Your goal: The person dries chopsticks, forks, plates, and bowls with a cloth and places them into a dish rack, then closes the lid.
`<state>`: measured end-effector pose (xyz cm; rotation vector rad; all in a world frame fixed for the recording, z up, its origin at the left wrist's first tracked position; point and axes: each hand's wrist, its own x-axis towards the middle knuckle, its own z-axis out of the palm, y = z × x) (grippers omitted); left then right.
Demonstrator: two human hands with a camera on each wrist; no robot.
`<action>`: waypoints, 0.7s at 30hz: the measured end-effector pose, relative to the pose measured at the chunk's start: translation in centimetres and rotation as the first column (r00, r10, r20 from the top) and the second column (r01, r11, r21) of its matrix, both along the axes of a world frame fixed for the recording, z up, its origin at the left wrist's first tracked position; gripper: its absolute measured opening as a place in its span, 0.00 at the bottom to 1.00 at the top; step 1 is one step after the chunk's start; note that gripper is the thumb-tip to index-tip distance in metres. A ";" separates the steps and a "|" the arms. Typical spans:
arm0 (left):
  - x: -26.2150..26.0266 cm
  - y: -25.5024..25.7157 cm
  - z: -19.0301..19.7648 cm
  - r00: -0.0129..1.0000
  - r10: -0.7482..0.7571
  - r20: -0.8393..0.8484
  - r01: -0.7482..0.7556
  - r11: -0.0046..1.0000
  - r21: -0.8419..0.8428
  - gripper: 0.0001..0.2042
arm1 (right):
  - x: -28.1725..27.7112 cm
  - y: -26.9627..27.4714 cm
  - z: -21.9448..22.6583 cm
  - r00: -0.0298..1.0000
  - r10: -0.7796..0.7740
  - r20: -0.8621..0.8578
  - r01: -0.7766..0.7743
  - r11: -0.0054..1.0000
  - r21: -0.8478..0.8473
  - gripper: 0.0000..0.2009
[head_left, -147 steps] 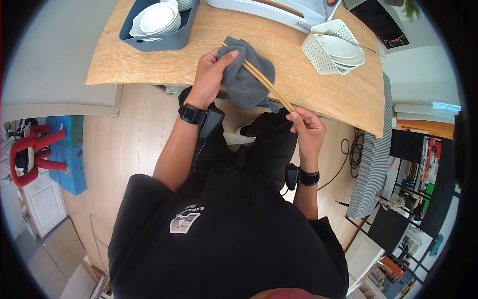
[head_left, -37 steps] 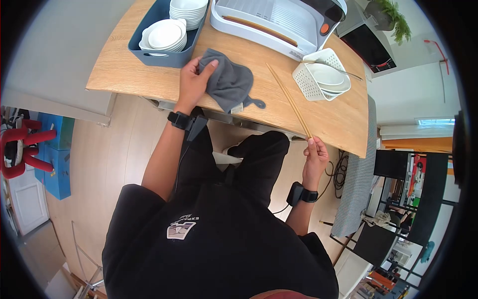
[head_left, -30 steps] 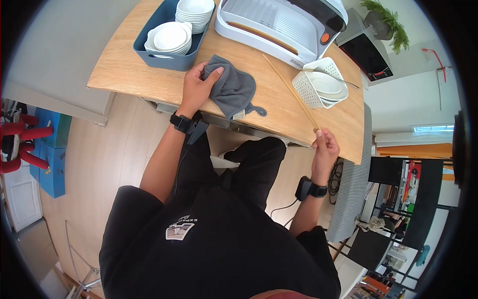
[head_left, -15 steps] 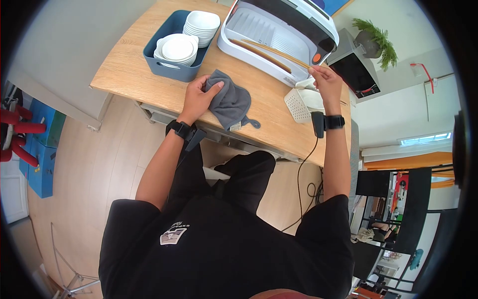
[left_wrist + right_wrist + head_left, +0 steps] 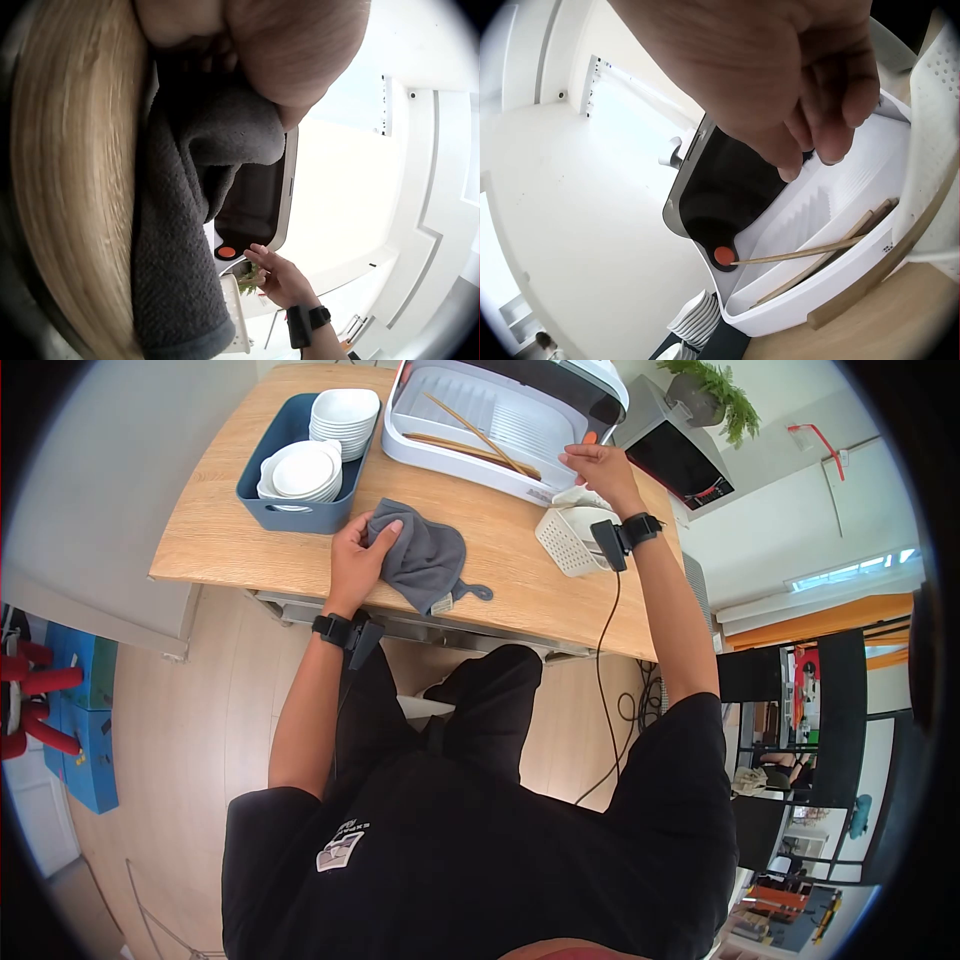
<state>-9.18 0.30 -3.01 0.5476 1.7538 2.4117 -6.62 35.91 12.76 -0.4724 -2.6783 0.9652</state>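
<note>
My left hand (image 5: 355, 568) pinches a grey cloth (image 5: 425, 560) between thumb and fingers at the table's front edge; the cloth's loop trails to the right. In the left wrist view the cloth (image 5: 180, 247) hangs in folds below the thumb. My right hand (image 5: 605, 472) is over the right end of a white dish box (image 5: 460, 465) with a raised dark lid. Its fingers are loosely bent, with nothing between them in the right wrist view. Wooden chopsticks (image 5: 470, 426) lie slanted across the box, over others (image 5: 445, 444) lying along its front.
A white perforated basket (image 5: 570, 552) with white dishes stands below my right hand. At the left, a blue bin (image 5: 295, 518) holds stacked white bowls (image 5: 345, 408). A microwave (image 5: 675, 455) and a potted plant (image 5: 700, 398) are behind on the right. A cable (image 5: 605, 650) hangs from my right wrist.
The right hand carried the chopsticks from the cloth over the table to the dish box and let go; they now lie slanted inside. The left hand has kept the cloth and moved left.
</note>
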 end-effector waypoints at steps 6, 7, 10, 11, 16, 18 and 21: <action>0.0 0.0 0.1 1.000 0.010 -0.006 -0.010 1.000 -0.025 0.14 | 3.3 -0.3 0.9 0.975 0.210 0.079 -0.224 0.934 0.278 0.15; -0.1 0.0 0.0 1.000 0.008 0.006 -0.008 1.000 -0.008 0.14 | 3.7 -0.5 0.7 0.956 0.270 0.117 -0.294 0.889 0.351 0.14; -0.2 0.1 -0.3 1.000 0.006 0.020 -0.006 1.000 0.013 0.14 | 4.9 -2.5 0.1 0.928 0.330 0.171 -0.371 0.850 0.374 0.12; -0.2 0.1 -0.3 1.000 0.007 0.020 -0.007 1.000 0.015 0.14 | 5.1 -3.0 -0.1 0.921 0.347 0.180 -0.390 0.839 0.378 0.11; 0.0 -0.1 -0.1 1.000 0.029 0.002 -0.029 0.999 -0.017 0.15 | 5.3 -3.4 -1.0 0.891 0.441 0.103 -0.428 0.746 0.511 0.09; 0.1 -0.2 -0.1 0.999 0.038 -0.013 -0.039 0.999 -0.031 0.15 | 5.5 -3.9 0.3 0.900 0.427 0.086 -0.405 0.747 0.528 0.08; 0.2 -0.2 0.0 0.999 0.046 -0.025 -0.047 0.998 -0.043 0.15 | 6.1 -3.6 2.7 0.900 0.413 -0.139 -0.281 0.794 0.539 0.08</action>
